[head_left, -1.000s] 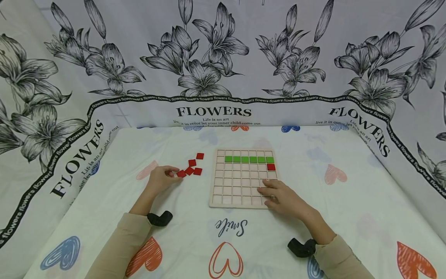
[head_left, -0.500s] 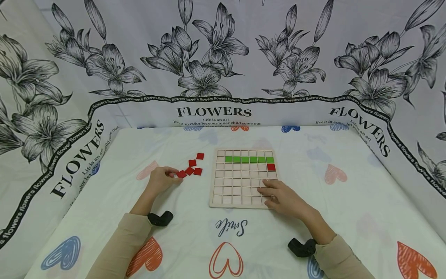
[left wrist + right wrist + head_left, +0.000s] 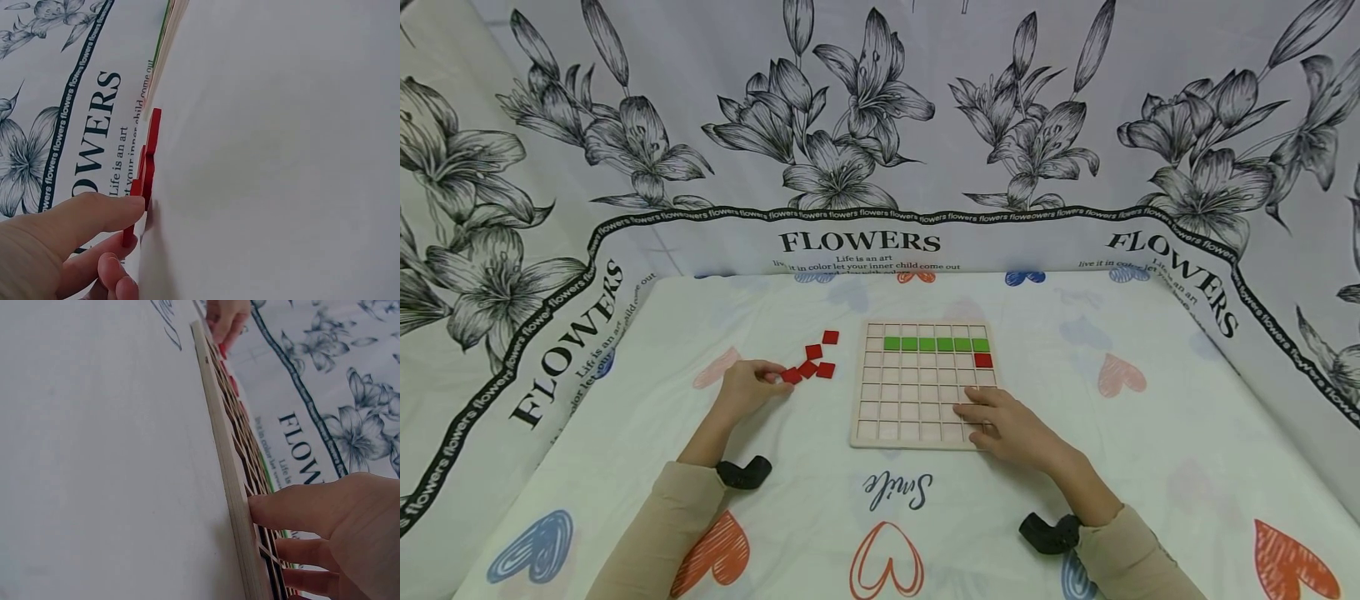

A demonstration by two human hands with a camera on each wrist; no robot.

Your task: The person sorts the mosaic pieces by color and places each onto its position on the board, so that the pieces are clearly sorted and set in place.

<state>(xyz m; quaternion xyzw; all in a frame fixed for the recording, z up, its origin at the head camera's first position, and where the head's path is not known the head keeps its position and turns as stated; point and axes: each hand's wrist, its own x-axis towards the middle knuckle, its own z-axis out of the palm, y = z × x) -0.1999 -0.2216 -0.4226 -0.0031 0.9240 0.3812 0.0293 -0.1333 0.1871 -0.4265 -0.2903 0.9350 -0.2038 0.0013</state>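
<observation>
Left of the wooden grid board, my left hand (image 3: 749,388) pinches a red square tile (image 3: 791,375) between thumb and fingers. The left wrist view shows that red tile (image 3: 129,234) tilted at the fingertips, with other red tiles behind it. Several loose red tiles (image 3: 825,370) lie beside it on the cloth. My right hand (image 3: 1017,427) rests on the lower right part of the grid board (image 3: 891,408), fingers spread and nearly straight. A row of green tiles (image 3: 927,343) fills most of the board's second row. One red tile (image 3: 982,360) sits below its right end.
A white cloth (image 3: 820,533) printed with hearts covers the table. Black wrist devices (image 3: 745,472) are worn at both sleeves. A flower-printed curtain (image 3: 865,108) stands behind the table and at its sides.
</observation>
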